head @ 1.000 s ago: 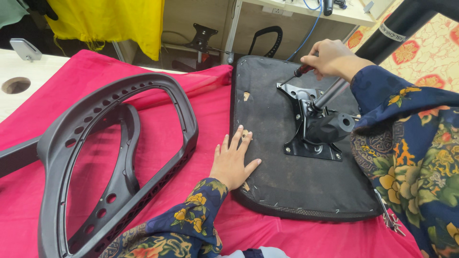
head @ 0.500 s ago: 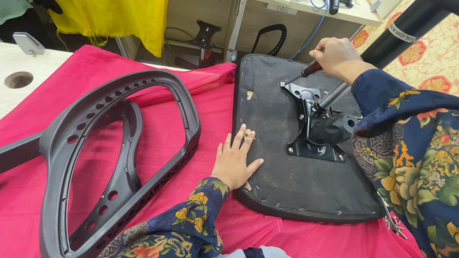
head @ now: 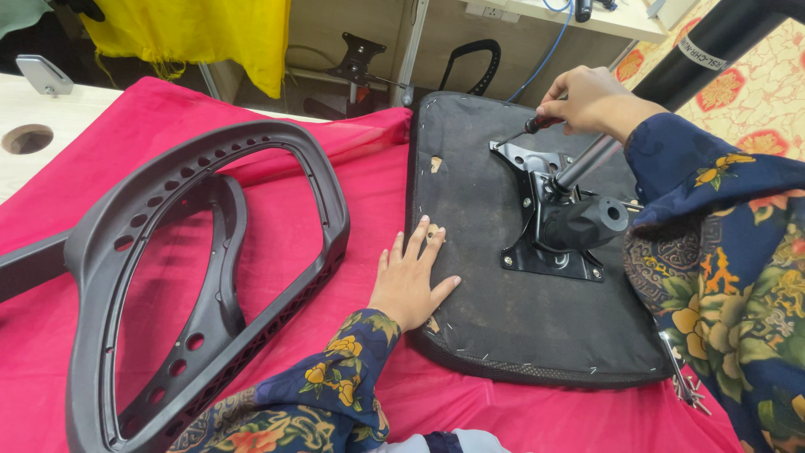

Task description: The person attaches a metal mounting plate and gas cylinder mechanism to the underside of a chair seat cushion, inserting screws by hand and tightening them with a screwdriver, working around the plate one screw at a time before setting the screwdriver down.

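upside-down black office chair seat pan (head: 503, 319) lies flat on the red cloth (head: 168, 126), near the cloth's right side, its near rounded edge close to the person's body. one black metal tilt mechanism plate (head: 549, 243) is mounted at the pan's centre, with one grey lever rod (head: 587, 159) sticking up and back from it.

left hand (head: 411, 281) rests palm-down on the pan's left edge, fingers spread flat, gripping nothing. right hand (head: 591, 101) sits over the pan's far edge, fingers closed around a red-and-black-handled screwdriver (head: 524, 132), tip at the plate's far-left corner.

one dark grey plastic chair backrest frame (head: 210, 277) with perforated rim lies to the left, its right edge just beside the left hand, a narrow strip of cloth between frame and pan. open cloth in front of the pan and inside the frame loop. one wooden tabletop (head: 33, 109) with a round hole shows at far left.
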